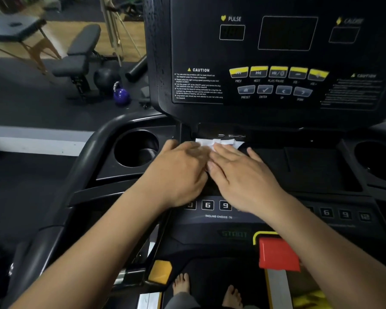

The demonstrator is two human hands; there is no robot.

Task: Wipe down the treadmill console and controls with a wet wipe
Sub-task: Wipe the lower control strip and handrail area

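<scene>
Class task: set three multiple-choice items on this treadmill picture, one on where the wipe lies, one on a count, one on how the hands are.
1. Where does the wet wipe lie? A in a cup holder; B on the flat tray below the display panel; C on the red stop pad.
2. How many yellow buttons are in the top row? A two; B eight; C five.
3. How are the left hand and right hand? A both flat on the wipe; B both clenched in fists; C both gripping the handrails.
B: the wipe shows on the tray past the fingertips. C: five yellow-topped keys start at PREV. A: both press it with straight fingers.
</scene>
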